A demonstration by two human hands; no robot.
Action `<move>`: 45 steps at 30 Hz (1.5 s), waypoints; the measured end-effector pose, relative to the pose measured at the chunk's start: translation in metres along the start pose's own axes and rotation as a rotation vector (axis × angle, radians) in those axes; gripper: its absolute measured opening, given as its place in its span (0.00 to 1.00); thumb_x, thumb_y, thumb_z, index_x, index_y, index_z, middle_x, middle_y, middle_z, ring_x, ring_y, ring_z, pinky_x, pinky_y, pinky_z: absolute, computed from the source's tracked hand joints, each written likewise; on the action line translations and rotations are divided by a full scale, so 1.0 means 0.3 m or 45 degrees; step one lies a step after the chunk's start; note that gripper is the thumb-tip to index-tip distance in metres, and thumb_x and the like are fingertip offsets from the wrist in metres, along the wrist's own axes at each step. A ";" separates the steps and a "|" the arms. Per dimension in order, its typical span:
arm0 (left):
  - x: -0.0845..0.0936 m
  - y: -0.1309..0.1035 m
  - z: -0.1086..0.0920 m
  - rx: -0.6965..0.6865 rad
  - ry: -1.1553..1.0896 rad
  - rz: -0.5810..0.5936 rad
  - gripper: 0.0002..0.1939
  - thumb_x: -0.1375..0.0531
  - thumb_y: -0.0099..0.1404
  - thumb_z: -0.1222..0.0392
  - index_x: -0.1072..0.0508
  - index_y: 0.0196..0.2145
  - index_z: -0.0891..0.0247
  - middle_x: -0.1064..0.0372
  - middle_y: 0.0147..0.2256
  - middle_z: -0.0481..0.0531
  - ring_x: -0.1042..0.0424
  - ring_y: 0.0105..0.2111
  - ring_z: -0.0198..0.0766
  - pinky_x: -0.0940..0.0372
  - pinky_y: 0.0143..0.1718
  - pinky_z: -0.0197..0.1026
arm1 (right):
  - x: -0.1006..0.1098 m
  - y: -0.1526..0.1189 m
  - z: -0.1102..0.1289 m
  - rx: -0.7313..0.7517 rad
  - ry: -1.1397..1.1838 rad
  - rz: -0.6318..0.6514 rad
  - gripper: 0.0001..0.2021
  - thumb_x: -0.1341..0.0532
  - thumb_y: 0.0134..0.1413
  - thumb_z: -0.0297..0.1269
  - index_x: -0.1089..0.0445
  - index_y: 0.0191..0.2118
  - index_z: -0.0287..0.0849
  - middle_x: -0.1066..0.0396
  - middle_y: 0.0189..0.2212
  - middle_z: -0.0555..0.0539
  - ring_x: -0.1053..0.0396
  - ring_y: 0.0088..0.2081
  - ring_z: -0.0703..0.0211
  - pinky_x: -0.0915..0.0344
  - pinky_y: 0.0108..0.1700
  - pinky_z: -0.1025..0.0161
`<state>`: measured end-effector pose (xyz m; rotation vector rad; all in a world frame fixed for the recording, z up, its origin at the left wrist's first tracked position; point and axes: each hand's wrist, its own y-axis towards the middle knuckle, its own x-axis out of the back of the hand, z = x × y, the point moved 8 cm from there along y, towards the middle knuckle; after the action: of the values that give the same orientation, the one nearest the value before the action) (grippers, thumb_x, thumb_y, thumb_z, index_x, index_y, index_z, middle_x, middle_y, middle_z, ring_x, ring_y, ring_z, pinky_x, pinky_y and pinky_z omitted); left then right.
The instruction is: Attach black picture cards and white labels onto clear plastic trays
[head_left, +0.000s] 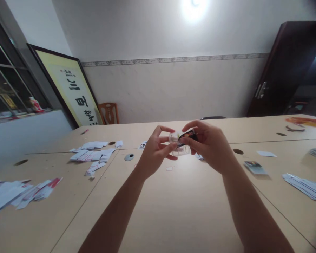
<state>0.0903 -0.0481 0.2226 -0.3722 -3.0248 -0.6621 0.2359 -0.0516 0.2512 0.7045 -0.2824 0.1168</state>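
In front of me, above the table, a small clear container [183, 151], perhaps a jar or bottle, sits between my two hands. My left hand [156, 147] grips it from the left, thumb and fingers around its side. My right hand [207, 140] pinches a black printed label [190, 135] with an orange and white pattern against the container's upper side. Fingers hide part of both things, and whether the label is stuck on I cannot tell. A small white rectangle with a reddish outline [169, 168] lies on the table just below my hands.
White paper slips lie in piles on the table at mid left [93, 155] and near left [7, 196]. To the right are a stack of printed cards [255, 168], a white slip [267, 154] and a fanned paper stack [305, 187]. A grey round cap [129, 157] sits left of centre.
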 end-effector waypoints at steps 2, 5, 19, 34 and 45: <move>-0.011 -0.012 -0.007 0.015 0.009 0.023 0.20 0.34 0.61 0.55 0.39 0.44 0.62 0.26 0.36 0.52 0.22 0.33 0.40 0.24 0.27 0.40 | -0.002 -0.003 0.007 0.003 0.022 -0.015 0.12 0.33 0.52 0.44 0.30 0.33 0.41 0.32 0.18 0.53 0.35 0.18 0.66 0.40 0.19 0.68; -0.022 -0.032 -0.028 0.033 -0.003 0.037 0.18 0.34 0.61 0.57 0.39 0.43 0.61 0.26 0.36 0.51 0.22 0.32 0.40 0.23 0.29 0.42 | 0.004 -0.014 0.025 0.006 0.033 -0.080 0.12 0.33 0.52 0.45 0.31 0.30 0.41 0.33 0.17 0.54 0.37 0.16 0.68 0.42 0.18 0.69; -0.029 -0.063 -0.069 0.007 -0.153 0.156 0.15 0.37 0.64 0.57 0.35 0.46 0.61 0.23 0.35 0.51 0.21 0.37 0.45 0.22 0.32 0.44 | 0.002 -0.061 0.074 0.078 0.125 -0.254 0.10 0.32 0.52 0.41 0.31 0.30 0.42 0.31 0.17 0.54 0.33 0.16 0.66 0.35 0.17 0.69; -0.030 -0.057 -0.067 -0.007 -0.190 0.141 0.14 0.38 0.65 0.53 0.36 0.43 0.61 0.24 0.34 0.50 0.20 0.34 0.45 0.22 0.29 0.43 | 0.015 -0.086 0.103 0.166 0.074 -0.418 0.08 0.33 0.52 0.38 0.30 0.30 0.42 0.34 0.16 0.56 0.34 0.16 0.66 0.37 0.18 0.69; -0.032 -0.060 -0.070 0.000 -0.159 0.128 0.14 0.39 0.66 0.52 0.36 0.43 0.60 0.23 0.35 0.51 0.20 0.34 0.44 0.23 0.30 0.43 | 0.014 -0.087 0.107 0.153 0.042 -0.416 0.09 0.33 0.52 0.40 0.30 0.30 0.43 0.34 0.16 0.55 0.33 0.16 0.65 0.36 0.17 0.68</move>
<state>0.0948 -0.0748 0.2335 -0.5828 -3.0964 -0.6557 0.2383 -0.0922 0.2594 0.8585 -0.1264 -0.1664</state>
